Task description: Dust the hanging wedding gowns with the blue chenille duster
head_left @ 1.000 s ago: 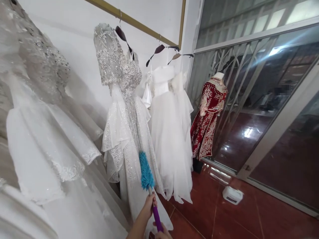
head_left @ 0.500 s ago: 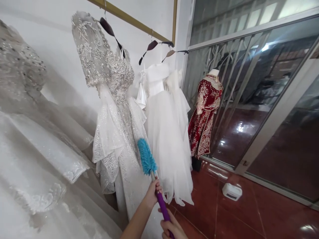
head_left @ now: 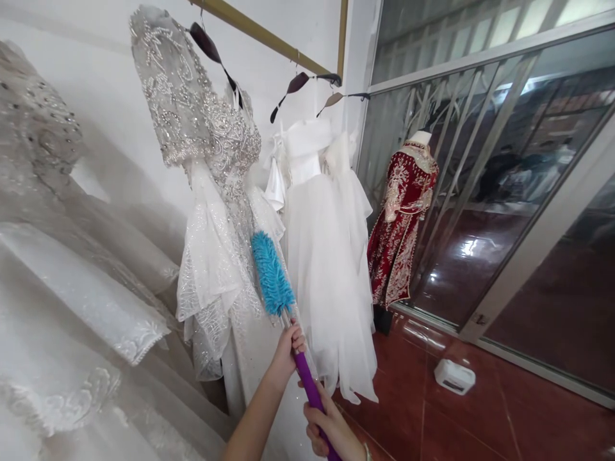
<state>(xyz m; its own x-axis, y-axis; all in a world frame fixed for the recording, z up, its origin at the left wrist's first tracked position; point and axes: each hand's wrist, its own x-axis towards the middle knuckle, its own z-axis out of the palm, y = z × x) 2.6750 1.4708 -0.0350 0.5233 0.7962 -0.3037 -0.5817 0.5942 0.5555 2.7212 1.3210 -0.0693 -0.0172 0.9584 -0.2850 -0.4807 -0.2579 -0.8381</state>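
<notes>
Both hands grip one duster with a fluffy blue head (head_left: pixel 272 274) and a purple handle. My left hand (head_left: pixel 288 346) is closed round its metal neck, just below the blue fibres. Lower down, my right hand (head_left: pixel 324 419) wraps round the purple grip. The duster's head is in front of a beaded silver-white gown (head_left: pixel 235 147) with sparkly sleeves; whether it touches the cloth I cannot tell. Right of the head, white dresses (head_left: pixel 317 250) hang from dark hangers.
More pale beaded gowns (head_left: pixel 86 256) fill the left side. A gold rail (head_left: pixel 259 33) runs above. A red embroidered dress (head_left: pixel 408 211) stands on a mannequin by the glass sliding door (head_left: pixel 480 192). On the red tiled floor (head_left: pixel 403 397) lies a white plastic container (head_left: pixel 454 376).
The duster and both my hands have moved up and slightly left, with the blue head now higher against the beaded gown. The view has shifted slightly.
</notes>
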